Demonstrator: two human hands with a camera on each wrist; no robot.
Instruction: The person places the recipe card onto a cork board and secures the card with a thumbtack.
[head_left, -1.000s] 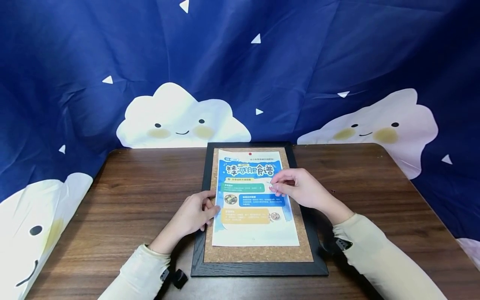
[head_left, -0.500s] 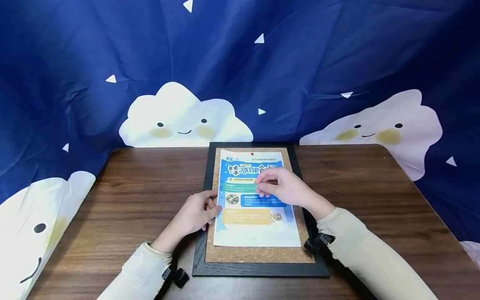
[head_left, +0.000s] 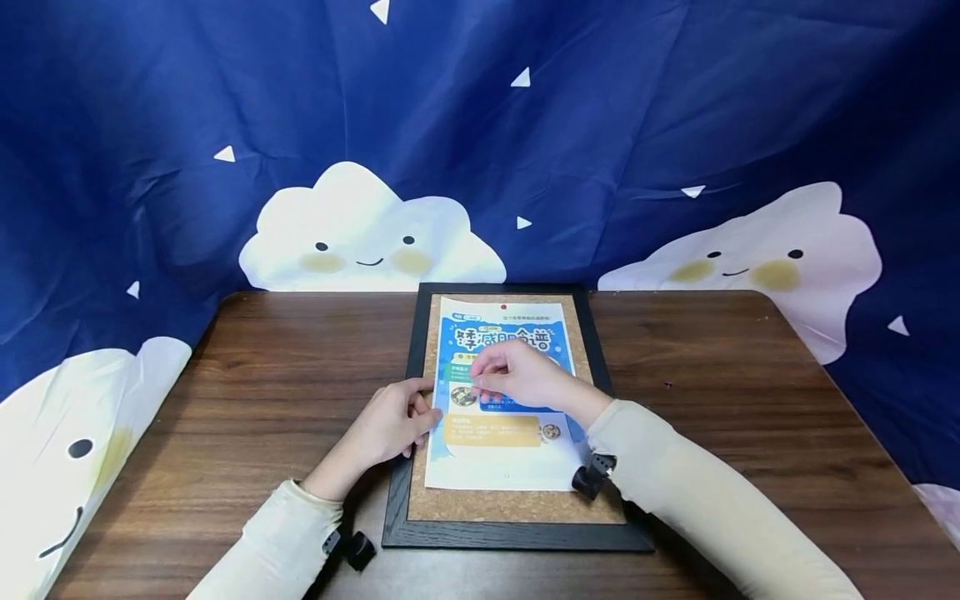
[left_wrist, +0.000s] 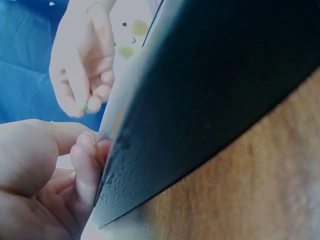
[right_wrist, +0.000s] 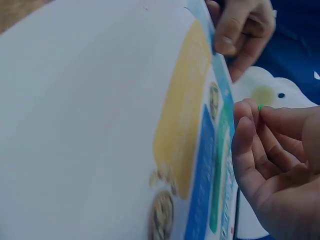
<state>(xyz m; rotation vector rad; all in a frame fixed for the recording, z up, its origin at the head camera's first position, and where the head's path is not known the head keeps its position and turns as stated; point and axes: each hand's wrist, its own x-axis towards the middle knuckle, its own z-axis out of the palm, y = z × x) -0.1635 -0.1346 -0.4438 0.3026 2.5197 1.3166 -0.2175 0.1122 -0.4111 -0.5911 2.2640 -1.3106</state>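
Observation:
A printed poster (head_left: 495,467) with blue, green and yellow blocks lies on a black-framed cork board (head_left: 517,508). A red pushpin (head_left: 503,307) sits at its top centre. My left hand (head_left: 393,421) holds the poster's left edge, with the thumb on the paper and some fingers curled beside the frame. Over the poster's middle, my right hand (head_left: 525,375) pinches a small green pushpin (right_wrist: 260,107) between thumb and index finger. Only a bit of green shows; its point is hidden. In the left wrist view, the right hand's fingertips stand apart from the paper.
The board rests on a dark wooden table (head_left: 300,350). A tiny dark speck (head_left: 668,384) lies right of the board. Behind the table hangs a blue curtain (head_left: 562,125) with white clouds. Each wrist carries a small black camera, the left one (head_left: 360,551) beside the frame's lower left corner.
My right hand has moved left across the poster, from its right side toward the left middle, still pinching. The left hand stays at the left edge.

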